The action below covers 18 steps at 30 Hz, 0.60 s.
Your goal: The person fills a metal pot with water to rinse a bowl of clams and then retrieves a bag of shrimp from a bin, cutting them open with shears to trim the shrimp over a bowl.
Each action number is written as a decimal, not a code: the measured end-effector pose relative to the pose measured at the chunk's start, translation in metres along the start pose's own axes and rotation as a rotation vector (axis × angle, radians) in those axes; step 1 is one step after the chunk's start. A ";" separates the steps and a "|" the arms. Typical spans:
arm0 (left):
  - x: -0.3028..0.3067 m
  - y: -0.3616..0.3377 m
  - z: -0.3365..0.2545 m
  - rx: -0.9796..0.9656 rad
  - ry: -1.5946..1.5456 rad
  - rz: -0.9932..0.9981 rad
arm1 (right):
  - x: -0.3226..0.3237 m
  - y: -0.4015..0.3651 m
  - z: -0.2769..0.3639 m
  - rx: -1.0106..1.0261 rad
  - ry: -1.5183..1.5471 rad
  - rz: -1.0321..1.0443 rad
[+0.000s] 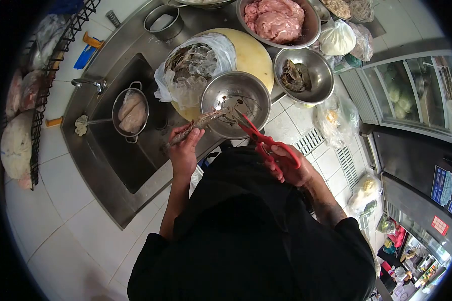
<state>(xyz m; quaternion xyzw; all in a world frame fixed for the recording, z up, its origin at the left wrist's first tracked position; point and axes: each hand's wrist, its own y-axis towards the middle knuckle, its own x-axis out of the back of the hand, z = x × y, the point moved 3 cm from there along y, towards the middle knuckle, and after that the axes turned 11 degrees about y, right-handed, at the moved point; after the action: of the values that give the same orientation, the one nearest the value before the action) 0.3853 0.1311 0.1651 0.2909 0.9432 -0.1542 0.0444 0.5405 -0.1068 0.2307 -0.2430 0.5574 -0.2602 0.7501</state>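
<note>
My left hand (184, 150) is closed around a large raw prawn (204, 121), whose front end points over a steel bowl (258, 93). Thin dark scraps lie inside that bowl. Red-handled kitchen scissors (258, 138) are gripped in my right hand (299, 168), with the blades parted close to the prawn's front end. Behind the bowl, an open plastic bag (221, 47) contains ice and dark prawns. To the right, a second steel bowl (322, 83) holds a few prawns (296, 75).
At left, a sink (135, 175) holds a strainer of pale meat (133, 113) beneath a tap (98, 85). The bag rests on a round yellow board (256, 47). A large bowl of pink meat (273, 20) stands at the back. Glass-door fridges (412, 90) line the right.
</note>
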 end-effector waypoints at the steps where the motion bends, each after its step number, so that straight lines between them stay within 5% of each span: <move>1: 0.001 0.001 0.003 0.047 -0.062 0.035 | -0.001 0.001 0.000 -0.027 -0.011 0.014; 18: 0.009 0.014 -0.003 0.198 -0.135 0.148 | 0.014 -0.012 0.008 0.065 -0.306 -0.117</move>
<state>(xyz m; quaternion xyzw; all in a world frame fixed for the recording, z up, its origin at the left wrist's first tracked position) 0.3854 0.1479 0.1626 0.3517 0.8941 -0.2622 0.0902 0.5498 -0.1248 0.2304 -0.2875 0.4130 -0.2815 0.8170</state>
